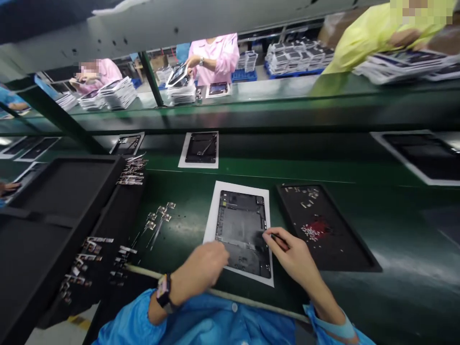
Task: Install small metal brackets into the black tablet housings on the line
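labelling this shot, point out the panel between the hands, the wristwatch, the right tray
Panel (240, 231), head view, its middle.
Wristwatch (163, 289), head view, its face.
Right tray (328, 259), head view, bare floor near the lower end.

The green bench (187, 189) bears paper (212, 225), parts (151, 225), a tray (334, 254).

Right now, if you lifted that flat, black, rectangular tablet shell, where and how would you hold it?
I'd grip the flat, black, rectangular tablet shell by its two long edges, left hand from the left, right hand from the right. It looks thin and lies flat on the white paper sheet, so edges likely suit pinching better than its wide middle.
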A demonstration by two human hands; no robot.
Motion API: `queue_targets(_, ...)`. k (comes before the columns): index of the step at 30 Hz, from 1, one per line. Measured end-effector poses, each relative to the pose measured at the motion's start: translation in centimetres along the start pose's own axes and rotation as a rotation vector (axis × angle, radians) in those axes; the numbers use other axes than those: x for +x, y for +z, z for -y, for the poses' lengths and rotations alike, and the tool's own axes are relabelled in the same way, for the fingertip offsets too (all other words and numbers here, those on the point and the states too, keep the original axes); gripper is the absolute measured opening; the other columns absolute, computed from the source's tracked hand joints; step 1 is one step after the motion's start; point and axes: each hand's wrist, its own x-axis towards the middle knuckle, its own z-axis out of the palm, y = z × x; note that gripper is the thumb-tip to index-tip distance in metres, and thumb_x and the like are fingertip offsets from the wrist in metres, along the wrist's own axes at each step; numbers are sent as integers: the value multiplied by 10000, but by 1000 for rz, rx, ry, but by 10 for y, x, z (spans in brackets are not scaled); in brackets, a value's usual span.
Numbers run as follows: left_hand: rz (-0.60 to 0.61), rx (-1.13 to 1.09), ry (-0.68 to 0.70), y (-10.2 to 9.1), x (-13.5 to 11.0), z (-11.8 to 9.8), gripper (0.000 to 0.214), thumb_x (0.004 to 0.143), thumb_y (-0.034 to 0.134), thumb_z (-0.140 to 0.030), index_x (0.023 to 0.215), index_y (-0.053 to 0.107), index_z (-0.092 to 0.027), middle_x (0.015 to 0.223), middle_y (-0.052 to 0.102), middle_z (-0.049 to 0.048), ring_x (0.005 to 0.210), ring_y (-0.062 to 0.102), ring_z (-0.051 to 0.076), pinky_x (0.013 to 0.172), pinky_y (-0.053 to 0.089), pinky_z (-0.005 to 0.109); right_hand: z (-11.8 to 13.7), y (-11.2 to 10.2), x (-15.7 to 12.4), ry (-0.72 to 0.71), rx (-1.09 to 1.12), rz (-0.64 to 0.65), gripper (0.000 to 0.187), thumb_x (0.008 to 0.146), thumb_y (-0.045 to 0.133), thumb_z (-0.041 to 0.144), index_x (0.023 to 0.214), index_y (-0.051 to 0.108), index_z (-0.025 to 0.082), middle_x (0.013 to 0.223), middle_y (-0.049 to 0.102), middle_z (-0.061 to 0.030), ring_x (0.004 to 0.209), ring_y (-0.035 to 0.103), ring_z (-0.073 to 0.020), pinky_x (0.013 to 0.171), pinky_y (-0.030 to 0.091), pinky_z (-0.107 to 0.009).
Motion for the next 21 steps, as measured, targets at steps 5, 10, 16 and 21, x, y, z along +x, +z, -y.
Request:
queue_targets(5,-331,107,-660,-40,-22,104,157,914,488,-186,992,624,-187,997,637,126,980,582,290,880,472,413,-2,0,-3,-4,-10,291,272,902,550,444,913,689,210,615,608,-3,545,545,-173,551,439,-284)
queue_targets(10,-170,-45,-728,-41,-20,166,118,793,632,-222,907,623,-193,915,600,82,922,578,271,845,470,375,12,8,-6,70,-193,358,179,879,609,382,894,686,222,668,660,-19,611,598,-193,588,406,-284)
queue_targets(16,-262,-177,-733,-49,-14,160,78,749,610,-189,734,536,-207,733,564,11,722,547,195,674,434,300,20,23,-5,118,-357,328,82,868,604,283,878,668,233,605,626,-3,607,602,-194,580,347,-266)
queue_targets(21,-678,-142,-707,-84,-11,119,117,792,604,-230,893,655,-198,781,618,9,674,546,165,660,439,295,17,24,-8,136,-163,313,146,880,522,256,826,652,216,676,663,-16,632,617,-179,617,412,-258)
